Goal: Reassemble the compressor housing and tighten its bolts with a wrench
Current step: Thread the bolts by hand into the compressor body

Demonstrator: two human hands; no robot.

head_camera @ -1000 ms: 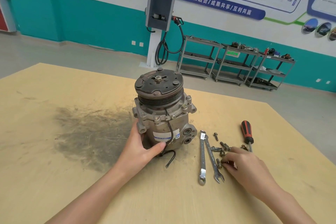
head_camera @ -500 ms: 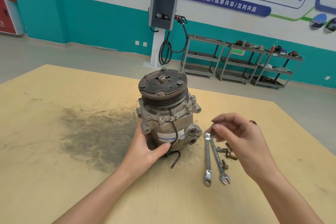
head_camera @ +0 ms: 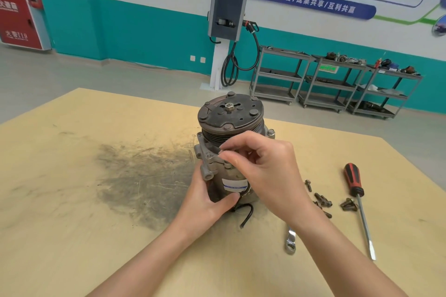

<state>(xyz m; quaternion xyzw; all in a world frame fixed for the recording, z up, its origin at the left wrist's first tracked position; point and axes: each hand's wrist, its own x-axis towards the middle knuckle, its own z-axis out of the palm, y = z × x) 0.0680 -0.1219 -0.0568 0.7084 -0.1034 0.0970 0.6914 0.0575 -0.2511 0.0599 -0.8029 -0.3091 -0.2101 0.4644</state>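
Note:
The grey compressor (head_camera: 230, 125) stands upright on the wooden table (head_camera: 72, 200), pulley face up. My left hand (head_camera: 205, 202) grips its lower body from the left, thumb across the front by the black wire. My right hand (head_camera: 263, 166) hovers over the housing flange on the front, fingers curled and pinching a small bolt (head_camera: 221, 151) at the fingertips, right at the flange edge. Most of the bolt is hidden by my fingers. Several loose bolts (head_camera: 322, 200) lie to the right. A wrench (head_camera: 290, 240) shows partly from under my right forearm.
A red-and-black screwdriver (head_camera: 357, 198) lies at the right of the bolts. A dark greasy smear (head_camera: 142, 181) covers the table left of the compressor. Beyond the table's far edge are metal shelf carts (head_camera: 333, 84) and a charging post (head_camera: 226, 31).
My right hand picked a bolt from the pile, lifted it and carried it left to the compressor's front flange. My left hand kept its grip on the housing.

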